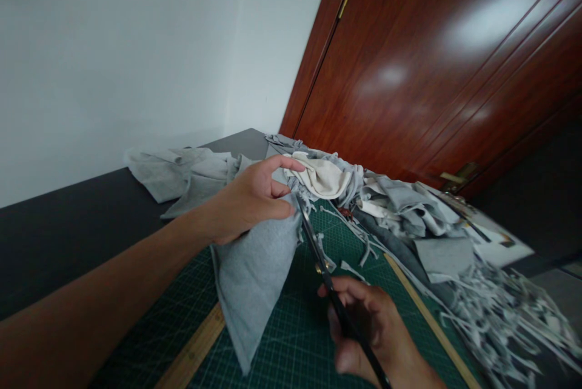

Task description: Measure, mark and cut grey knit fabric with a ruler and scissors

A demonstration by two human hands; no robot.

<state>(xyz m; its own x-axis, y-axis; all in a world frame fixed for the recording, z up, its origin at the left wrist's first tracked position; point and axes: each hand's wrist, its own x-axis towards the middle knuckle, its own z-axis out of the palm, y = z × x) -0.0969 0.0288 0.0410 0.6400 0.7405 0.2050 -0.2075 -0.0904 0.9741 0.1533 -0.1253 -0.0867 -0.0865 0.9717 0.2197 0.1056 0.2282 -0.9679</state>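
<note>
A grey piece of fabric (259,280) hangs from my left hand (254,201), pinched at its upper edge between thumb and fingers, while the index finger reaches forward. Its lower corner points down over the green cutting mat (291,346). My right hand (368,328) is closed around the black handles of a pair of scissors (321,262). The blades point up and away and meet the fabric's upper right edge, close to my left thumb. Whether the blades are parted there is hard to make out. Thin grey scraps (350,269) lie on the mat beside the scissors.
Two wooden rulers lie on the mat, one left (195,346) and one right (427,316). Grey fabric pieces (168,174) rest at the back left. A cream piece (322,177) sits behind my left hand. Shredded strips (495,304) pile up at right. A white wall and reddish-brown door (409,74) stand behind.
</note>
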